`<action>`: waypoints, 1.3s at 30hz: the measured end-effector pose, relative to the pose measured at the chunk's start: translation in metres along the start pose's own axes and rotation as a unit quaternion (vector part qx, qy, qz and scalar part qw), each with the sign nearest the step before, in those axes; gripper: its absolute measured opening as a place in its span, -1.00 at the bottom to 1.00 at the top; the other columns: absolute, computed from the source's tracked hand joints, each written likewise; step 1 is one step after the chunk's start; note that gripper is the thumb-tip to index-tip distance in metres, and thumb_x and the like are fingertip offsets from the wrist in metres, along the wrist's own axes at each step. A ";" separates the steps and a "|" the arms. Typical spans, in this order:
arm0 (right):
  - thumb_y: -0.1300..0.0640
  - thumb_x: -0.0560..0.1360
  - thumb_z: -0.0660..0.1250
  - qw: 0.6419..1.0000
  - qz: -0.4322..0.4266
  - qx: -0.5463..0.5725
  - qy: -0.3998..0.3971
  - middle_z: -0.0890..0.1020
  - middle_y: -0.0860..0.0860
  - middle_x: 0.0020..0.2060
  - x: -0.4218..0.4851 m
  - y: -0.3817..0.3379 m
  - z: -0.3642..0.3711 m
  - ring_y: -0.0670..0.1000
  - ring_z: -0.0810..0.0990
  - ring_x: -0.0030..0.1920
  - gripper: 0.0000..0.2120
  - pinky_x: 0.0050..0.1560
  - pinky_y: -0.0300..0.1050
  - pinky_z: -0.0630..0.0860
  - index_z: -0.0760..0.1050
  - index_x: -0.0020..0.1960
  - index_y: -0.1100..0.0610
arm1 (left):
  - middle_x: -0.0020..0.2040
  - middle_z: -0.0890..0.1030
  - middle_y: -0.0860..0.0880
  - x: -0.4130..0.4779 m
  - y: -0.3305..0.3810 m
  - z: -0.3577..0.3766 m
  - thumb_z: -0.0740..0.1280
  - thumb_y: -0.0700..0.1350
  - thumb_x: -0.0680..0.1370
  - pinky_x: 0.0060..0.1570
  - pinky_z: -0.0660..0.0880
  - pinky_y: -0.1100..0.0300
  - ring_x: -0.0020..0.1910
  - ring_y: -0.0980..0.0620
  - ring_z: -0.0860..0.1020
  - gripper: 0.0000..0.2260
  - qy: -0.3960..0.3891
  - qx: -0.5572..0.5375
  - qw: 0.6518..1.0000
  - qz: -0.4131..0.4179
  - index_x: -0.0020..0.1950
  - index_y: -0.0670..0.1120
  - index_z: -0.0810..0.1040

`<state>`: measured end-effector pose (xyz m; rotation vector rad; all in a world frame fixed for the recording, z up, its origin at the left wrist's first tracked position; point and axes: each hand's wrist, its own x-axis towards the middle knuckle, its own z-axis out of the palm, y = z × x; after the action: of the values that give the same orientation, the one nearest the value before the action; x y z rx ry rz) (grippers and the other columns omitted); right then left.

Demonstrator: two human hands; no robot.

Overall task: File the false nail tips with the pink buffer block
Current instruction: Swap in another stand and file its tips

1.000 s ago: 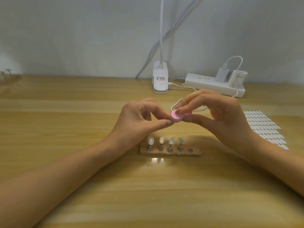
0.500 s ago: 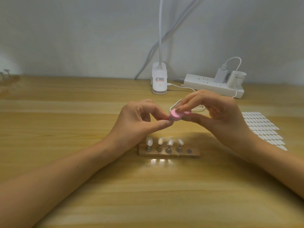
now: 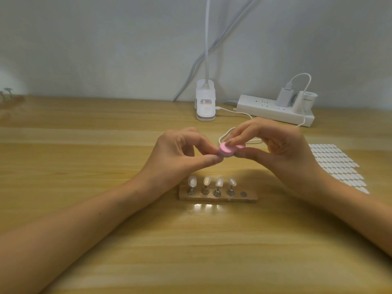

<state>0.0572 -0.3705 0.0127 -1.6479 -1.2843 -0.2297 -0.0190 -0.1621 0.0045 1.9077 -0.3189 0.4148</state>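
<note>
Pinching one pink buffer [image 3: 290,150]: right fingers [image 3: 240,136] | left fingers [image 3: 202,163]: hold unclear | four nail tips [image 3: 219,182]

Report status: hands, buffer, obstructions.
Right hand pinches pink buffer block. Left hand pinched at its end, contents hidden. Four nail tips upright on stand. Nothing in the way.

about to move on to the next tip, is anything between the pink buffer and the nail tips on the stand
Nothing visible. The right hand holds the pink buffer above the four nail tips on the wooden stand, with only open air between. The left hand pinches at the buffer's left end, clear of that path.
</note>
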 end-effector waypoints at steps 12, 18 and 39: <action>0.20 0.47 0.47 1.000 -0.014 -0.005 -0.007 0.70 0.03 -0.03 0.000 0.001 0.001 0.11 0.68 0.04 -0.86 0.08 0.11 0.60 0.63 0.02 0.17 | -0.32 0.59 0.22 0.000 0.000 0.000 0.58 -0.20 0.39 -0.36 0.29 0.41 -0.45 0.22 0.36 -0.90 -0.002 0.000 1.000 0.007 -0.22 -0.04 0.71; 0.18 0.47 0.47 1.000 0.011 0.018 -0.014 0.71 0.05 -0.04 -0.002 0.002 -0.006 0.14 0.68 0.05 -0.86 0.11 0.08 0.59 0.64 0.02 0.16 | -0.31 0.59 0.23 -0.001 0.001 0.000 0.58 -0.23 0.39 -0.34 0.30 0.40 -0.45 0.21 0.34 -0.91 -0.011 -0.001 1.000 0.003 -0.20 -0.08 0.72; 0.09 0.39 0.48 0.985 0.156 0.002 -0.077 0.69 -0.09 -0.18 0.023 -0.023 0.007 -0.01 0.59 -0.18 -0.79 -0.18 -0.09 0.54 0.67 -0.06 0.23 | -0.16 0.71 -0.06 0.001 -0.003 -0.005 0.57 -0.10 0.26 -0.18 0.56 0.27 -0.18 0.02 0.69 -0.56 -0.023 -0.169 0.984 -0.053 0.04 -0.08 0.46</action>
<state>0.0451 -0.3518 0.0377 -1.8652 -1.1163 0.0922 -0.0175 -0.1564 0.0044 1.5941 -0.2968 0.2277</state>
